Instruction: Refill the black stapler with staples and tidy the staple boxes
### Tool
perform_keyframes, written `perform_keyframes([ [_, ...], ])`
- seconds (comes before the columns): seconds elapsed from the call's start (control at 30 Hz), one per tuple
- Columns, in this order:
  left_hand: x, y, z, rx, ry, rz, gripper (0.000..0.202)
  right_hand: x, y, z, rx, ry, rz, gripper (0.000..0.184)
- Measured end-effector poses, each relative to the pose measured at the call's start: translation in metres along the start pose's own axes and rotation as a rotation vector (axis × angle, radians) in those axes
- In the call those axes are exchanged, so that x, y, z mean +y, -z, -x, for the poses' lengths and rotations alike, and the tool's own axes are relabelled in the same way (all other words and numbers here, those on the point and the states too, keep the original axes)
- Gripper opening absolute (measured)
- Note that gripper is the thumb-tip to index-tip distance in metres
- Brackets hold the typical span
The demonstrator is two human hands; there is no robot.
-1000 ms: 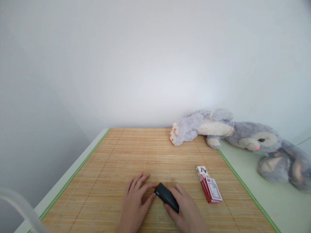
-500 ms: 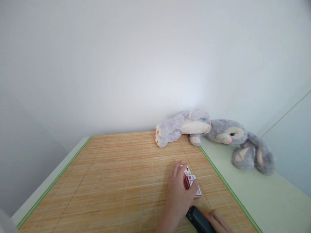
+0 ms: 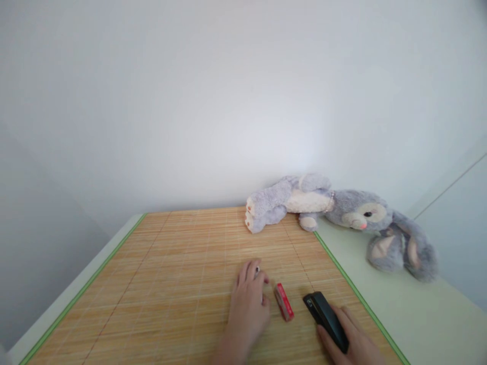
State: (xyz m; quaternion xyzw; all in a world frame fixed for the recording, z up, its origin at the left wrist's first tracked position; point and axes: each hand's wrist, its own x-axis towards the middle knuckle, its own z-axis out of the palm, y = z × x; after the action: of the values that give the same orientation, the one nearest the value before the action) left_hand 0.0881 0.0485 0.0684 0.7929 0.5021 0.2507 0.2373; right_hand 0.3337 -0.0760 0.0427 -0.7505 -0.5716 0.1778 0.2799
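My left hand (image 3: 248,303) rests on the bamboo mat (image 3: 182,284) with its fingers curled; a small white bit shows at the fingertips, too small to name. A red and white staple box (image 3: 284,302) lies on its edge just right of that hand's thumb. My right hand (image 3: 355,347) at the bottom right grips the rear of a black stapler (image 3: 324,317), which lies on the mat and points away from me.
A grey plush rabbit (image 3: 342,213) lies on its side at the back right, partly on the mat and partly on the pale green table (image 3: 384,304). White walls close off the back and the right. The mat's green edge (image 3: 344,284) runs just right of the stapler.
The left hand has pulled back to the left from on top of the box. The box now stands on its edge nearer the middle. The right hand and stapler have come further into view.
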Motion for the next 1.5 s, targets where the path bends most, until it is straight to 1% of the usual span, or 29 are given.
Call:
perform_keyframes([
  [0.03, -0.017, 0.011, 0.006, 0.032, 0.005, -0.004, 0.045, -0.006, -0.008, -0.003, -0.005, -0.005, -0.004, 0.046],
  [0.13, -0.063, 0.042, 0.025, 0.048, -0.006, 0.062, 0.056, -0.026, -0.028, -0.012, -0.032, -0.005, -0.021, 0.046],
  [0.23, -0.093, 0.063, 0.046, 0.083, 0.014, 0.120, 0.060, -0.047, -0.045, -0.021, -0.035, 0.022, -0.025, 0.047],
  [0.33, -0.108, 0.075, 0.065, 0.099, 0.053, 0.134, 0.059, -0.066, -0.056, -0.027, -0.028, 0.039, -0.013, 0.045],
  [0.43, -0.118, 0.079, 0.078, 0.113, 0.072, 0.093, 0.060, -0.078, -0.062, -0.029, -0.004, 0.015, -0.007, 0.042],
  [0.53, -0.127, 0.078, 0.085, 0.136, 0.077, 0.021, 0.063, -0.080, -0.063, -0.029, 0.015, 0.011, -0.018, 0.041],
  [0.7, -0.140, 0.078, 0.090, 0.170, 0.099, -0.078, 0.064, -0.074, -0.065, -0.028, -0.002, 0.016, 0.001, 0.042],
  [0.87, -0.147, 0.085, 0.100, 0.180, 0.128, -0.139, 0.058, -0.072, -0.068, -0.028, 0.012, 0.005, 0.021, 0.043],
  [1.0, -0.151, 0.085, 0.112, 0.174, 0.132, -0.200, 0.049, -0.071, -0.068, -0.027, -0.011, 0.011, 0.027, 0.042],
  [1.1, -0.151, 0.085, 0.118, 0.228, 0.178, -0.210, 0.047, -0.071, -0.068, -0.026, -0.016, 0.001, 0.035, 0.042],
  [1.2, -0.147, 0.084, 0.120, 0.294, 0.231, -0.225, 0.046, -0.072, -0.067, -0.026, -0.012, -0.004, 0.030, 0.042],
  [1.27, -0.140, 0.082, 0.119, 0.321, 0.244, -0.259, 0.043, -0.072, -0.067, -0.026, 0.000, 0.010, 0.023, 0.042],
  [1.37, -0.120, 0.072, 0.114, 0.348, 0.249, -0.312, 0.040, -0.072, -0.067, -0.027, 0.018, 0.028, 0.017, 0.041],
  [1.5, -0.088, 0.056, 0.095, 0.377, 0.292, -0.348, 0.052, -0.073, -0.066, -0.027, 0.019, 0.017, 0.015, 0.041],
])
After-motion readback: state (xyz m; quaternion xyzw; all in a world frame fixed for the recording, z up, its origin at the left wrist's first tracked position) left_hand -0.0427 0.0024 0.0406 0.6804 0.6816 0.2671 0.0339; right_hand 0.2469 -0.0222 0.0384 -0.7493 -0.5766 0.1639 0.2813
